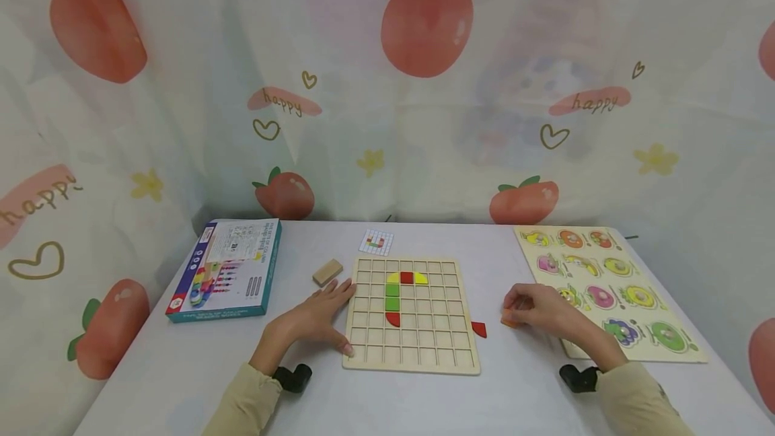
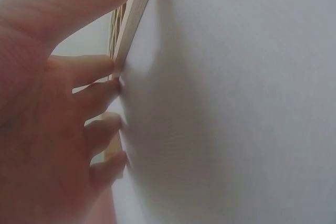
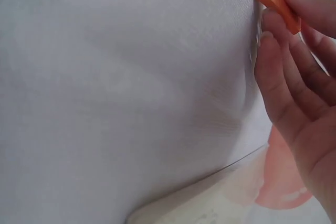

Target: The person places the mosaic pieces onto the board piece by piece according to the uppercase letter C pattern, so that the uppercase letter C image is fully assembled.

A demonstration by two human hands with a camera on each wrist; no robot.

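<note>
A square wooden grid board point(image 1: 412, 358) lies mid-table, with red, green and yellow pieces set in some of its upper-left cells. My left hand point(image 1: 317, 311) rests at the board's left edge, fingers spread and thumb on its lower-left corner; in the left wrist view the fingertips touch the rim. Right of the board, my right hand point(image 1: 535, 308) pinches a small orange block point(image 3: 278, 2) between thumb and fingers, low over the tabletop. A red quarter-round piece point(image 1: 480, 330) lies against the board's right edge. Behind the board is a small pattern card point(image 1: 376, 243) showing a coloured figure on a grid.
A plain wooden block point(image 1: 327, 272) lies beyond my left fingers. At the left stands a flat boxed toy point(image 1: 242, 288). A fruit puzzle board point(image 1: 605, 261) lies at the right, partly under my right forearm. A printed curtain point(image 1: 436, 153) hangs behind the table.
</note>
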